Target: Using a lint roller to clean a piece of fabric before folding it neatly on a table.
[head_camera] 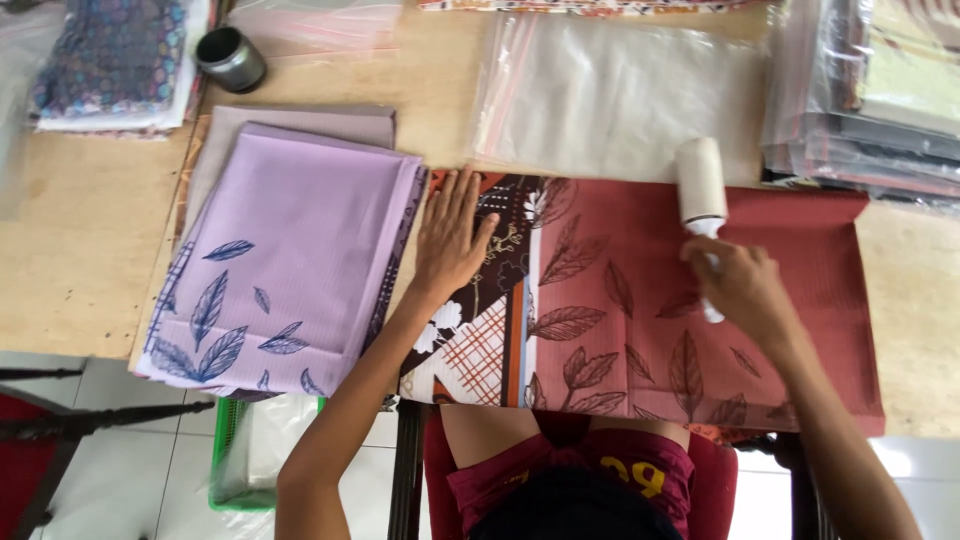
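Observation:
A folded rust-red cloth [640,300] printed with dark leaves and a brown patterned border lies on the wooden table in front of me. My left hand [452,235] rests flat, fingers spread, on the cloth's left patterned end. My right hand [738,285] grips the white handle of a lint roller [700,182]; its white roll stands at the cloth's far edge, pointing away from me.
A stack of folded lilac cloth [290,250] with leaf prints lies to the left. Clear plastic zip bags [610,95] lie behind, bagged cloths [860,90] are piled at the right, a dark round tin [230,58] and patterned fabric [110,60] at far left. A green basket [235,450] stands below the table edge.

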